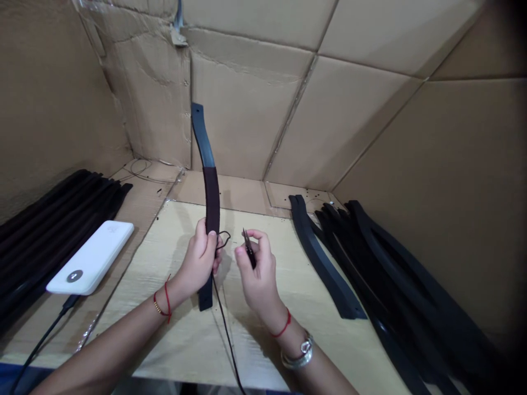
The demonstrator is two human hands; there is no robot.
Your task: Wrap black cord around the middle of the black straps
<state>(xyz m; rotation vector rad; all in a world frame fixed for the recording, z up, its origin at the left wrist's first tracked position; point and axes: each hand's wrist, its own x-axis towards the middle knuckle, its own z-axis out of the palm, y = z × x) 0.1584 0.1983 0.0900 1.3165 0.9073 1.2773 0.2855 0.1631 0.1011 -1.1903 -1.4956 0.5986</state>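
A long, slightly curved dark strap [212,197] stands nearly upright at the centre, its middle part wrapped in dark brown material and both ends bare. My left hand [201,252] is closed around its lower part, thumb on the front. A thin dark cord [224,318] comes from beside that hand and runs down to the bottom edge, with a small loop to the right of the strap. Just right of the loop, my right hand [259,266] holds small dark snips [249,249], their tips pointing up and apart from the cord.
A white power bank [93,258] with a black cable lies at the left, beside a pile of dark strips [53,225]. More black strips [387,285] are piled at the right, with two [323,258] nearer the middle. Cardboard walls [247,109] enclose the back and sides.
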